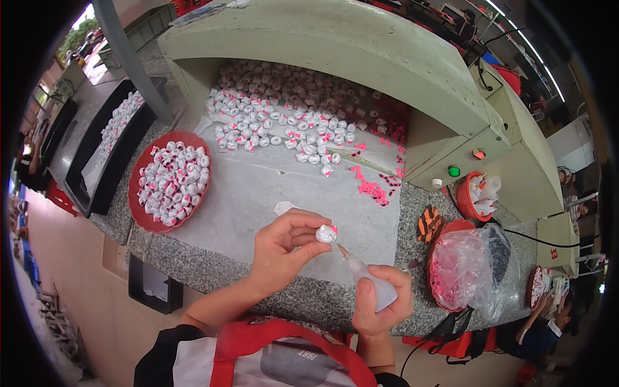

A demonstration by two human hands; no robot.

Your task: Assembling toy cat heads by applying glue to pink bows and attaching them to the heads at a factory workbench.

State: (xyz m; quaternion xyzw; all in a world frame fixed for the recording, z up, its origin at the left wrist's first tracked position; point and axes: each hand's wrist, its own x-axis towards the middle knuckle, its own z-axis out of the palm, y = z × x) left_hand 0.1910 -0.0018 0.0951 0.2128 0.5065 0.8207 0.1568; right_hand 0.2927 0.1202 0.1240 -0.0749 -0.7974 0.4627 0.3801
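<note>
Between the thumb and fingers of my left hand is a small white ball-shaped piece with thin dark lines and a bit of pink on it. My right hand is wrapped round a translucent squeeze bottle with a thin brownish nozzle. The bottle is tilted, its nozzle tip close to the lower right of the white piece; whether they touch I cannot tell. Beyond both hands, several loose pink pieces lie on a pale sheet, near many similar white balls.
A pale green metal hood arches over the piled balls. At left stand a red bowl of balls and a black tray. On the right are a plastic bag, a small red basket and, farther off, another person.
</note>
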